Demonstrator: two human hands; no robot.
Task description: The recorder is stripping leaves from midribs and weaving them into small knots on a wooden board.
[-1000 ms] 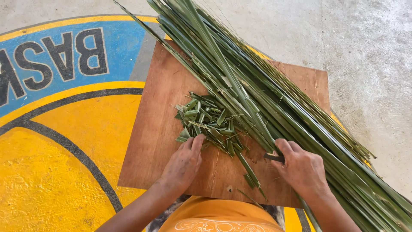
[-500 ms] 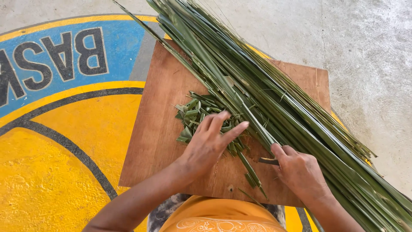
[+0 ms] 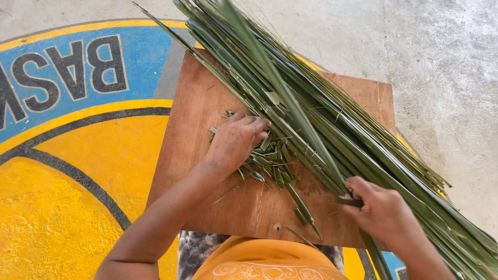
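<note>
The left hand (image 3: 236,142) lies palm down on the heap of cut green leaf pieces (image 3: 270,163) near the middle of the wooden board (image 3: 197,114), fingers curled loosely over them and fingertips against the near side of the long leaf bundle (image 3: 321,119). The right hand (image 3: 384,212) is closed around a dark knife handle (image 3: 348,200) at the board's near right corner; the blade is hidden under the leaves, so its angle cannot be told. The bundle runs slantwise from the far left of the board past its near right corner and onto the painted concrete floor (image 3: 78,171).

To do this step well, I judge the left hand should press the leaves flat and keep its fingertips tucked back from the cutting line, while the right hand holds the knife steady and cuts down onto the board, not on the overhang. Loose pieces are best swept toward the board's left edge so they do not pile under the blade.

Compared with half a second ago, the left hand has dropped from a raised, spread pose onto the heap and closed its fingers; the right hand holds the same spot and the bundle has not shifted.
</note>
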